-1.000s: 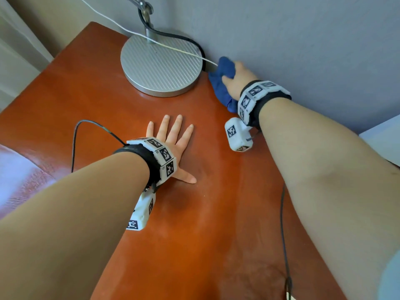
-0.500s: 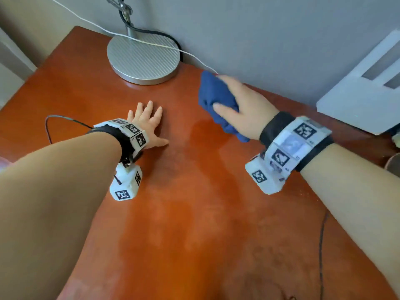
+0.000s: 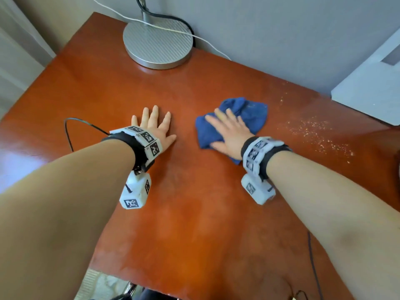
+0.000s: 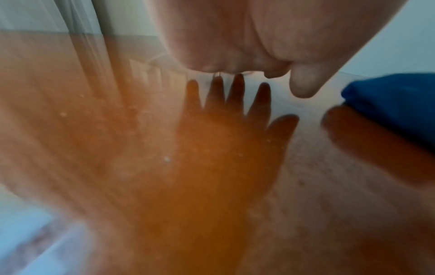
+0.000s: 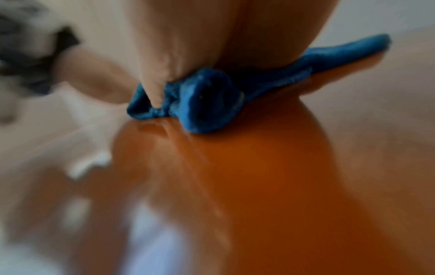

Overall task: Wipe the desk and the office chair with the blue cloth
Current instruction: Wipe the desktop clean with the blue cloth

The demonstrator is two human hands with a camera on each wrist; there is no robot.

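Pressing the blue cloth (image 3: 249, 118) flat onto the worktop (image 3: 194, 213) with the right hand (image 3: 229, 135), fingers straight and spread. Resting the left hand (image 3: 154, 126) released, palm down, at the cloth's 9 o'clock. Leaving pale crumbs (image 3: 313, 133) lying at its 3 o'clock, lamp base (image 3: 158, 43) standing at 11 o'clock.

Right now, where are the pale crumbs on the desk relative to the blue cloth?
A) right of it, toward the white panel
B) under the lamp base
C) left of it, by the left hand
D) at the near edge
A: the head view shows the crumbs scattered on the desk right of the blue cloth, below the white panel.
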